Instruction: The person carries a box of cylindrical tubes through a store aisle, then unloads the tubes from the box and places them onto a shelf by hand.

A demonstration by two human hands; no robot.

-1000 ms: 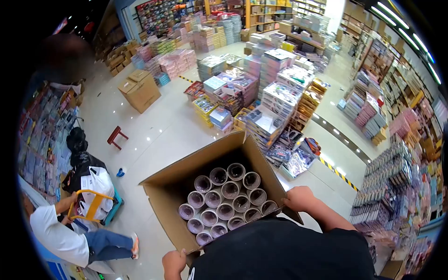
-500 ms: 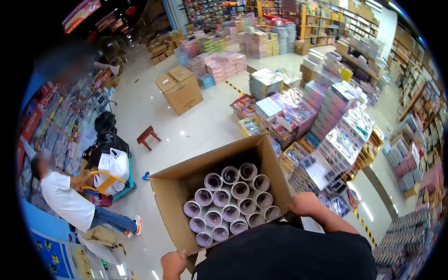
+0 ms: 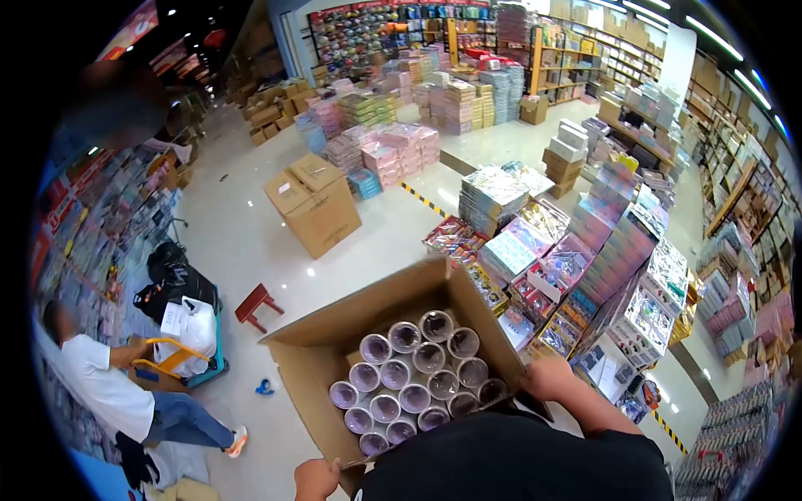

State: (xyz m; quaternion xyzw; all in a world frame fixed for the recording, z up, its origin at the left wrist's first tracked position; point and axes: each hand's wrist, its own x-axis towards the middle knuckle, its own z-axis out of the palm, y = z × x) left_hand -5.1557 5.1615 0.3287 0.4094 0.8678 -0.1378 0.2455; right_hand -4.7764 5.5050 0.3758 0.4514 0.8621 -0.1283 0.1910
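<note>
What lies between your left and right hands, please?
In the head view, the near side of the open cardboard carton lies between the left hand and the right hand, with the black shirt partly covering it.

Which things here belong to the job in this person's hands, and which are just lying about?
Part of the job:
- open cardboard box, held by left hand and right hand
- round containers inside

Just around:
- closed carton
- red stool
- stacked goods
- another person's cart
</note>
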